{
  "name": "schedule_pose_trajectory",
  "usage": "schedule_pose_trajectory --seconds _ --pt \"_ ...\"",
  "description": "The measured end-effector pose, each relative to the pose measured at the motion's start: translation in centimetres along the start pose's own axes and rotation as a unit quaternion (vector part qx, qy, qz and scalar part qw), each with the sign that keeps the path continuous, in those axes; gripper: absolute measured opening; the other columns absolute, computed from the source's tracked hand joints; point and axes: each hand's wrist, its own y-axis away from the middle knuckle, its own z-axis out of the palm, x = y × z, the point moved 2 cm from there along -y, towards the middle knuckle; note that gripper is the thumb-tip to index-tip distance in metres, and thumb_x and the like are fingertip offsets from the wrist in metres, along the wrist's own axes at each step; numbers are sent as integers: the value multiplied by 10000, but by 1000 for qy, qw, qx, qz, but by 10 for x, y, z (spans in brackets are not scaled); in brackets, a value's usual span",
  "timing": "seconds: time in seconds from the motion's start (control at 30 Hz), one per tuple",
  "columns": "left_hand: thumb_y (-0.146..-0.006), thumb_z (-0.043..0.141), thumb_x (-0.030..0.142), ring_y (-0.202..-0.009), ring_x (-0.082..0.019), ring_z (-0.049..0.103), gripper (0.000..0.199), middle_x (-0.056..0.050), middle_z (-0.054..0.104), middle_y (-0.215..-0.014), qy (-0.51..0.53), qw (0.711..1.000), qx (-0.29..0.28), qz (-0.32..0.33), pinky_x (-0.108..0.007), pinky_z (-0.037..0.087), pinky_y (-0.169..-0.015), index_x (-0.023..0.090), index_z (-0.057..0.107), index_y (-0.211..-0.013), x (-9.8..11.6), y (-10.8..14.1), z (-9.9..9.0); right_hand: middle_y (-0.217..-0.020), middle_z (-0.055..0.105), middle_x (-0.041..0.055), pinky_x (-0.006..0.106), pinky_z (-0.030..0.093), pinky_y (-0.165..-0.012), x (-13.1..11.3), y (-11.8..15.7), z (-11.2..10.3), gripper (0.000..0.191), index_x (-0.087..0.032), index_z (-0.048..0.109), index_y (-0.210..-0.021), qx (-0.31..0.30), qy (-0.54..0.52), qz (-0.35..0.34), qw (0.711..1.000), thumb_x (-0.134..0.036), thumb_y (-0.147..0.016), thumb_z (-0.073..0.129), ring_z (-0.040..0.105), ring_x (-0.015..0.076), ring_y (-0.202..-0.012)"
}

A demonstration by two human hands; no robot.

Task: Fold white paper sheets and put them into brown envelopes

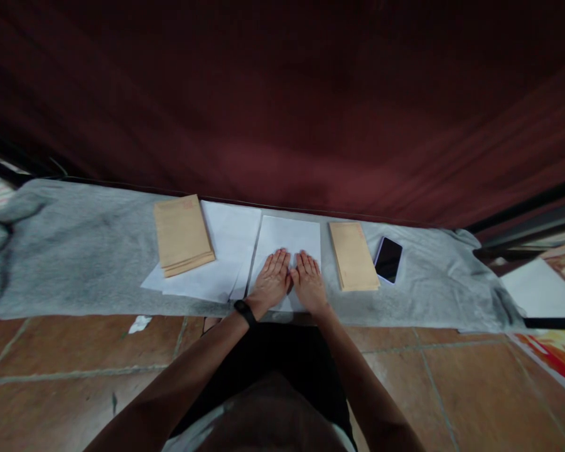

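A white sheet of paper [289, 231] lies in front of me on a grey cloth. My left hand [273, 277] rests flat on it, fingers stretched forward, a black band on the wrist. Beside it my right hand [308, 281] also lies flat on the sheet, the two thumbs close together. To the left, a stack of brown envelopes [182, 232] sits on top of more white sheets [235, 229]. A smaller stack of brown envelopes [354, 256] is just right of my right hand. What lies under my palms is hidden.
The grey cloth [89, 245] covers a long, narrow surface. A phone [388, 259] with a dark screen lies right of the smaller envelope stack. Dark red fabric [282, 125] hangs behind. Below is a tiled floor [471, 376] with a crumpled white scrap [140, 324].
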Motion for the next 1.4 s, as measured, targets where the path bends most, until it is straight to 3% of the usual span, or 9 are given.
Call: schedule_pose_trajectory --seconds 0.33,0.47,0.7,0.97,1.13,1.4 --pt "-999 343 300 -1532 -286 192 621 -214 292 -1611 -14 999 -7 -44 -479 228 -1246 11 283 -1546 -14 2 -6 -1579 388 183 487 269 -1210 18 14 2 548 -72 393 -1521 36 26 20 999 -371 -1070 309 342 271 -1478" --pt "-997 313 249 -1520 -278 246 590 -206 345 -1592 -4 999 -3 -33 -479 226 -1245 18 311 -1539 -13 -16 -5 -1549 447 157 462 261 -1216 17 -8 -2 529 -88 434 -1501 18 0 36 999 -353 -1078 257 371 238 -1464" --pt "-970 292 188 -1530 -275 219 594 -152 356 -1601 6 999 -30 -24 -512 171 -1250 78 324 -1553 -18 -57 4 -1582 400 133 451 222 -1228 14 -60 6 537 -106 430 -1511 -21 -10 8 1000 -334 -1077 211 310 240 -1494" --pt "-989 296 271 -1533 -260 213 609 -150 306 -1625 13 998 5 -69 -471 173 -1252 71 289 -1564 -44 -76 12 -1605 353 146 493 253 -1196 31 -70 17 527 -154 416 -1525 10 21 35 999 -377 -1069 274 335 273 -1479" --pt "-999 290 299 -1537 -294 187 615 -170 257 -1639 -1 995 -12 -101 -468 150 -1256 18 310 -1545 -46 -90 14 -1599 354 176 502 246 -1196 33 -85 19 546 -118 420 -1518 7 26 60 998 -370 -1072 233 335 290 -1479" --pt "-1008 303 326 -1534 -314 197 568 -81 306 -1637 -12 996 -22 -80 -564 134 -1238 180 364 -1553 -54 -106 16 -1609 351 135 540 216 -1198 36 -109 28 517 -198 383 -1545 3 37 55 998 -358 -1062 294 339 293 -1475"
